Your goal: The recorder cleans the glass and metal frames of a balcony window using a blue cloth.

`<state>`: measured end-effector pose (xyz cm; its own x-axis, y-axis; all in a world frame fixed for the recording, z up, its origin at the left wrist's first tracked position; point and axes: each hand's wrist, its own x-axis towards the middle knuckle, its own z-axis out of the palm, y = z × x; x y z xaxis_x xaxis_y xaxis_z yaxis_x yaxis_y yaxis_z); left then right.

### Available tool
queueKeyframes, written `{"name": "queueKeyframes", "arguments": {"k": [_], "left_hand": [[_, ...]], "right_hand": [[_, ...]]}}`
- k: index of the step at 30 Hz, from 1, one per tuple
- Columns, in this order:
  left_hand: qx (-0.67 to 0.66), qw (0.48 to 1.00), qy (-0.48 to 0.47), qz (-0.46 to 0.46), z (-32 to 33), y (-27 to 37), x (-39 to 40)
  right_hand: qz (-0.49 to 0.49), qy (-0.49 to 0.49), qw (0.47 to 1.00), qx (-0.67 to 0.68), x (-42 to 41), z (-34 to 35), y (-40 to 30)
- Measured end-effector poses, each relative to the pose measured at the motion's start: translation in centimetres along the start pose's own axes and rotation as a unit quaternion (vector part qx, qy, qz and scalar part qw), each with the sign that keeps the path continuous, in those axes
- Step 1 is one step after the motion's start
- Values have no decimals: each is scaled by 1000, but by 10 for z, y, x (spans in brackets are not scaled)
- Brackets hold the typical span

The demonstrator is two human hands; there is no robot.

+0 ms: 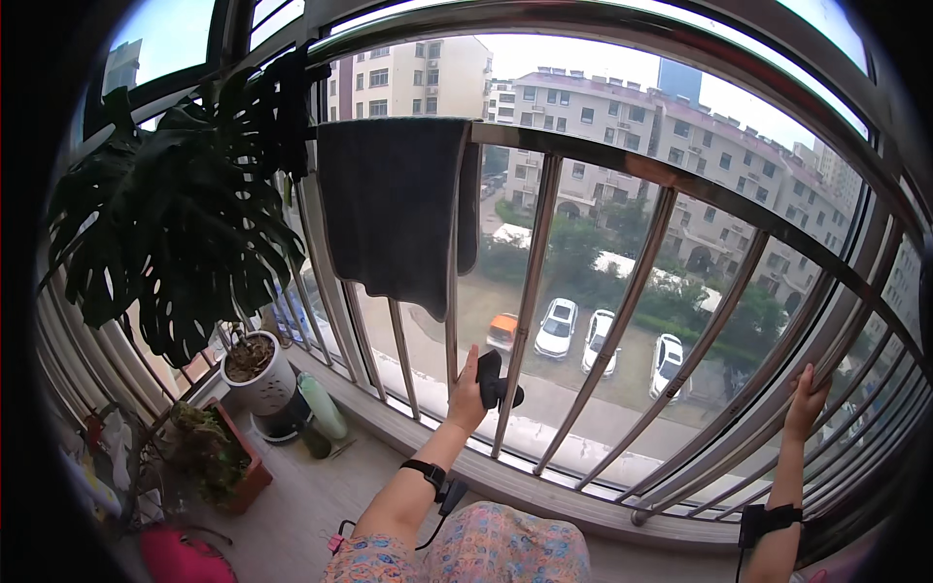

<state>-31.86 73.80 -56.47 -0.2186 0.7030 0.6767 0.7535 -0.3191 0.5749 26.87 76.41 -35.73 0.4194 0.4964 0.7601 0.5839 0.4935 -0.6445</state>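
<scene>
My left hand point(466, 397) is at the lower part of the metal railing, its fingers stretched upward along a black object with a rounded knob point(498, 380). That object sits beside an upright metal bar point(531, 291); its exact kind is unclear. Over on the right, my right hand point(806, 399) has its fingers curled around a slanting upright post point(849, 339) by the window corner. Both forearms wear black straps with small devices. Left of my left hand, a dark grey towel point(393, 208) hangs over the railing's upper rail point(598, 154).
A monstera plant point(160, 211) leans in at the left above a white pot point(254, 372). Beside it stand a pale green bottle point(323, 404) and a terracotta planter point(244, 466). A pink item point(182, 555) lies on the floor. Outside the glass are parked cars point(557, 328) and buildings.
</scene>
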Motion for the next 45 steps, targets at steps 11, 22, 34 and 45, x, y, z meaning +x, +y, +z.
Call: {"name": "queueKeyframes", "arguments": {"k": [11,22,34,45], "left_hand": [[23,994,-35,-101,-66,11,46],[113,979,-102,-134,-58,20,56],[95,976,-131,-147,-72,23,54],[60,978,-121,-158,-66,27,55]], "right_hand": [[-458,-89,884,-24,-72,158,-342],[-447,-250,841,-173,-54,344,-487],[-382,-205,866,-247,49,131,-322],[-413,-83,831,-363,103,9,-273]]}}
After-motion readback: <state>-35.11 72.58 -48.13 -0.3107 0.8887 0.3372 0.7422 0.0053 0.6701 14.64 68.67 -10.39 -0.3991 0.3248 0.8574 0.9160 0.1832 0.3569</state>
